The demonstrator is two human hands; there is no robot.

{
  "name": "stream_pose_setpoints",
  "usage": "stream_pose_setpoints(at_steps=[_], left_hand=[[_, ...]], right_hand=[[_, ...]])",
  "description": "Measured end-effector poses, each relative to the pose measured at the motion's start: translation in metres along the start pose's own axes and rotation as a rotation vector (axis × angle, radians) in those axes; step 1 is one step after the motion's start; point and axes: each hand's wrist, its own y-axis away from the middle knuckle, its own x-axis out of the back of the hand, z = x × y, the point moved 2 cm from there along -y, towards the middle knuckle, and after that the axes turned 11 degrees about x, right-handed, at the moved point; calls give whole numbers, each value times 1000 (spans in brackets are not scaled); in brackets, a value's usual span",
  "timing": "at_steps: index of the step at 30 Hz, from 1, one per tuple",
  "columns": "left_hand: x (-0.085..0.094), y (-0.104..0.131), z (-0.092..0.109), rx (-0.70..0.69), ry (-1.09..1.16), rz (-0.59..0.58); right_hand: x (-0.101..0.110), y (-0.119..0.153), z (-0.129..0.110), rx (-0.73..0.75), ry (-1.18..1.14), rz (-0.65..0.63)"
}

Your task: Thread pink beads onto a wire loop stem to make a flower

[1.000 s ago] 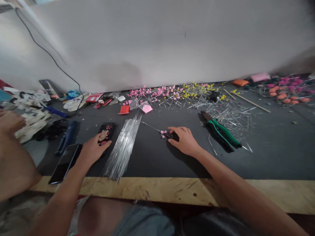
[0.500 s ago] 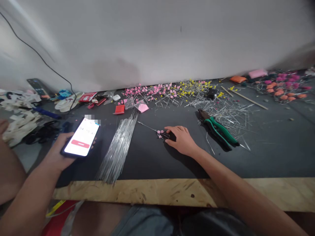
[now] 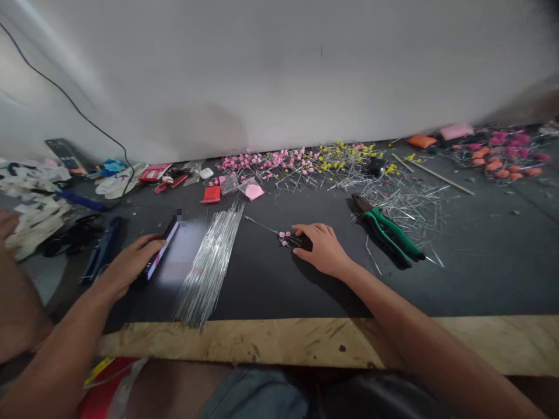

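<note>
In my left hand (image 3: pixel 142 253) is a smartphone (image 3: pixel 163 247), tipped nearly on edge, its lit screen facing right and casting light on the dark tabletop. My right hand (image 3: pixel 322 247) rests on the table with thumb and fingers apart. Around the end of a thin wire piece with small pink beads (image 3: pixel 285 237) curve its fingertips; a dark patch between them is unclear. The wire (image 3: pixel 261 223) runs off to the upper left. A bundle of straight silver wires (image 3: pixel 209 265) lies between the hands. Green-handled pliers (image 3: pixel 388 233) lie to the right.
Along the wall lie pink-headed wires (image 3: pixel 271 161), yellow-headed wires (image 3: pixel 345 156) and loose wire pieces (image 3: pixel 402 198). A red packet (image 3: pixel 212 195) sits behind the bundle. Far right are orange and magenta pieces (image 3: pixel 502 154). Another person's arm (image 3: pixel 20 291) is at far left.
My left hand has turned the phone from screen facing up at me to nearly edge-on, screen toward the wires. A dark blue tool beside it now shows more. My right hand has stayed still.
</note>
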Motion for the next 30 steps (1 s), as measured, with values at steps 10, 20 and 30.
stream_pose_setpoints(at_steps=[10, 20, 30], left_hand=[[-17, 18, 22, -57, -320, -11], [-27, 9, 21, -190, -342, 78], [-55, 78, 139, -860, 20, 78]], right_hand=[[-1, -1, 3, 2, -23, 30], [-4, -1, 5, -1, -29, 50], [3, 0, 1, 28, -6, 23]])
